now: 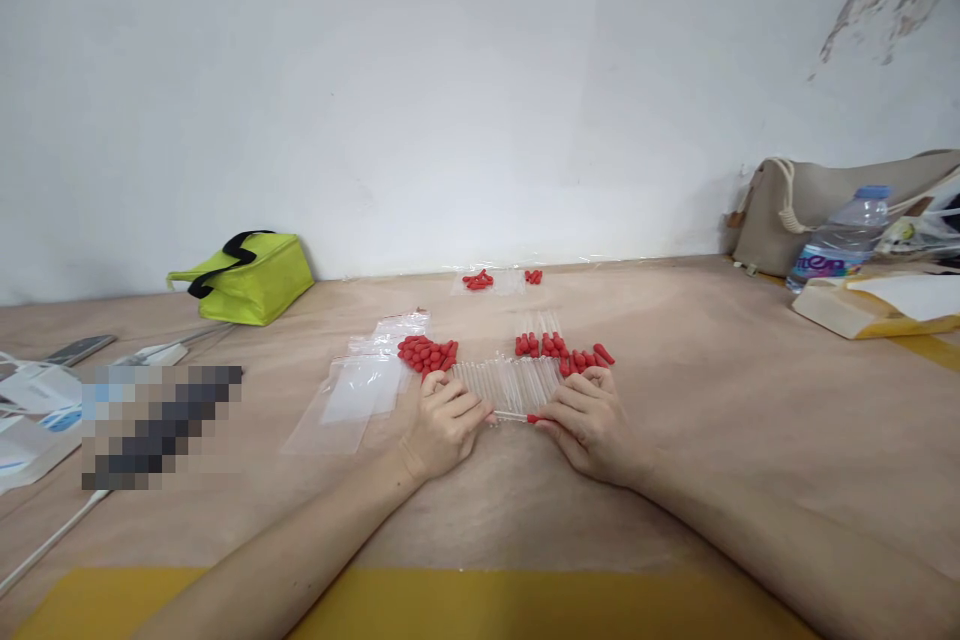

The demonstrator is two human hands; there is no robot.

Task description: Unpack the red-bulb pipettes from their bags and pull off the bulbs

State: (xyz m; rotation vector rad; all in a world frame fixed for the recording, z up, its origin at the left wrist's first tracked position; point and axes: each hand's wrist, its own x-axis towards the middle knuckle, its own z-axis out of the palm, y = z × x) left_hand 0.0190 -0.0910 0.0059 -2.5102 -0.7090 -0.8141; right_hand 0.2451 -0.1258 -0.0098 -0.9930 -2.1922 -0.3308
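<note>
Between my hands lies a thin clear tube (pixel 511 416), held level, with a small red rubber bulb at its right end. My left hand (pixel 450 422) pinches the tube's left end. My right hand (pixel 589 423) closes on the red bulb (pixel 533 418), of which only a part shows. Just beyond, a row of clear tubes (pixel 510 382) lies side by side. A heap of red bulbs (pixel 427 354) sits by my left hand. Behind my right hand are more red bulbs (pixel 577 361) and several tubes with red bulbs (pixel 541 344) on their near ends.
Clear plastic bags (pixel 349 400) lie left of the tubes. Small packs with red bulbs (pixel 478 280) rest by the wall. A lime-green bag (pixel 259 278) stands back left. At right are a water bottle (pixel 840 242), a beige bag (pixel 765 220) and an opened paper packet (pixel 832 308).
</note>
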